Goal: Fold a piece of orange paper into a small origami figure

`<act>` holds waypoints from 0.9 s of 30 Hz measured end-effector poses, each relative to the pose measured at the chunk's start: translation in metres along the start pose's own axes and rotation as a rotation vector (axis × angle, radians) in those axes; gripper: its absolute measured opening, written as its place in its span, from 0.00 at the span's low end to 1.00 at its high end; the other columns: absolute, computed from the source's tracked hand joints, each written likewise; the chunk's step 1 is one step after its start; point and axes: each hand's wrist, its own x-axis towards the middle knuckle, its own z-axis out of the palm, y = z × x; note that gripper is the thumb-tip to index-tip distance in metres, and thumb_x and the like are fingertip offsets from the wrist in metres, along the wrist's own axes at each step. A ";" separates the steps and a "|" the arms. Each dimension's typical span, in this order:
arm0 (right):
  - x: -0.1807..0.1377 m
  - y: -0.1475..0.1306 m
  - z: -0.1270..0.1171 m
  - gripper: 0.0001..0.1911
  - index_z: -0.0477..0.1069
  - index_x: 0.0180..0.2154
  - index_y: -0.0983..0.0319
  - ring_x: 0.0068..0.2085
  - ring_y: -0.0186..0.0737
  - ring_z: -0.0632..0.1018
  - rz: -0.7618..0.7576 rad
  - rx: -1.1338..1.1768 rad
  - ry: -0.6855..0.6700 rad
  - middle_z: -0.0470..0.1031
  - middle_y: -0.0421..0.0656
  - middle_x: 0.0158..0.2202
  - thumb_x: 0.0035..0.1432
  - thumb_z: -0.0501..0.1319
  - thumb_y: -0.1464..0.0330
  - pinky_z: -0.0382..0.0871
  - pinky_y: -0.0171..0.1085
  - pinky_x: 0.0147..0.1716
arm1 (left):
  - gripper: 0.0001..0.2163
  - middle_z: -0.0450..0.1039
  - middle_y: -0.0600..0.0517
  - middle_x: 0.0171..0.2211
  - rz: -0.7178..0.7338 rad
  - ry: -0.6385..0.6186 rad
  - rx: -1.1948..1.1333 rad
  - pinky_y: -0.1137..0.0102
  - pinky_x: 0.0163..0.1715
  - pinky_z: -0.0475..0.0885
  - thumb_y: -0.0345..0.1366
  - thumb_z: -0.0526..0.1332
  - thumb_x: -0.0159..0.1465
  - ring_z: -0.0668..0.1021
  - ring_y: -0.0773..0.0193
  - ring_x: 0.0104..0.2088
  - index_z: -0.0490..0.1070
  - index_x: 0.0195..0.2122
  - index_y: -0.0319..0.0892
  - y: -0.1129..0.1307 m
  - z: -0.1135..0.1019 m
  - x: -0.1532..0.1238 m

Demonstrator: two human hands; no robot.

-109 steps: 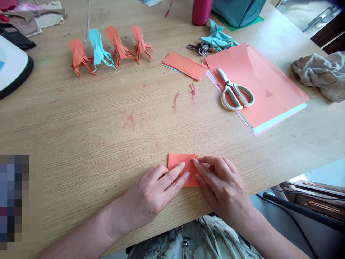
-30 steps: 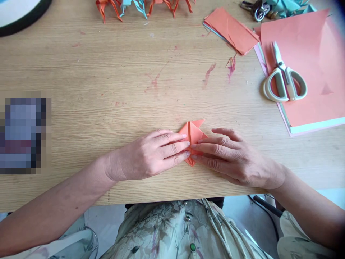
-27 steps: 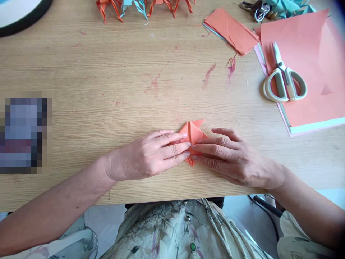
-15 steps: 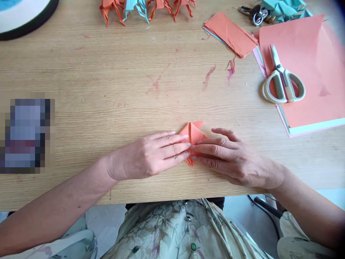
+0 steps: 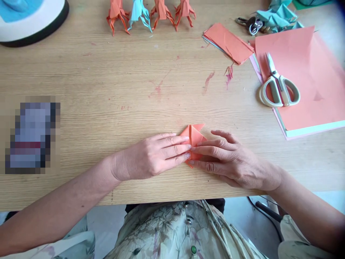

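Note:
A small folded orange paper lies flat on the wooden table near its front edge. My left hand lies flat with its fingers stretched out, fingertips pressing on the paper's left half. My right hand comes in from the right, fingers also stretched flat, pressing the paper's right and lower part. The fingertips of both hands meet over the paper's middle. Only the paper's upper points and a lower tip show.
Several folded paper figures, orange and blue, stand in a row at the back. White-handled scissors lie on a stack of orange sheets at the right. A folded orange strip, keys and blue paper lie behind.
Both hands stay pressed on the folded paper. The view has tilted up slightly, so the table's things sit lower in frame. Earlier, the paper was a flatter rectangle under my fingers.

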 end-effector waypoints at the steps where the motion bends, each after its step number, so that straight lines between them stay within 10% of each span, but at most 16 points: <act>1: 0.000 0.000 0.000 0.21 0.64 0.63 0.56 0.62 0.44 0.68 0.004 0.000 0.001 0.68 0.46 0.62 0.72 0.50 0.70 0.46 0.59 0.66 | 0.13 0.76 0.44 0.55 -0.001 -0.002 -0.001 0.58 0.56 0.75 0.29 0.58 0.69 0.77 0.53 0.56 0.73 0.53 0.38 0.000 0.000 0.000; 27: 0.000 -0.009 0.004 0.22 0.63 0.64 0.57 0.64 0.46 0.66 0.043 0.037 0.024 0.68 0.47 0.63 0.70 0.54 0.66 0.43 0.56 0.68 | 0.17 0.70 0.39 0.60 -0.068 -0.052 0.048 0.56 0.65 0.66 0.29 0.57 0.69 0.70 0.53 0.63 0.68 0.58 0.30 0.006 0.000 0.000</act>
